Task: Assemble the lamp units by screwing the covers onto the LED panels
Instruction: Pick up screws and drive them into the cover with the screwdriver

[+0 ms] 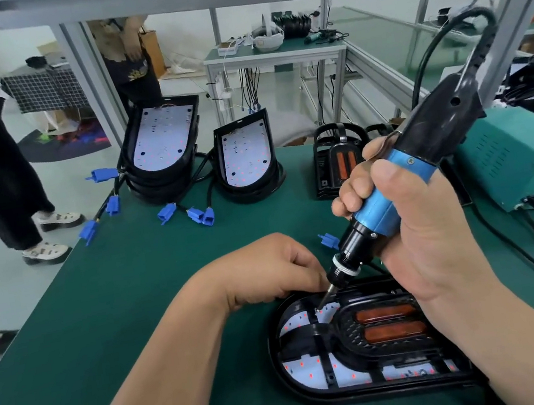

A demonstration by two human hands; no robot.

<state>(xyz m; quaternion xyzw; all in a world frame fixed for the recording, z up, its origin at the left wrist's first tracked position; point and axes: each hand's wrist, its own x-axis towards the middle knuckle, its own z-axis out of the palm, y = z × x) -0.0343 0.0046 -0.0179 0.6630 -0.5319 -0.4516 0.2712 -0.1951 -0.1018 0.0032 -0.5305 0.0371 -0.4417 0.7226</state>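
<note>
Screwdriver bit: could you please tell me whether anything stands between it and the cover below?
Nothing visible does: the screwdriver bit already touches the cover; the left hand curls just beside it.

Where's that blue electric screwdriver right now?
In the head view, the right hand grips the screwdriver right of centre, its bit down on the lamp unit beside the left hand.
</note>
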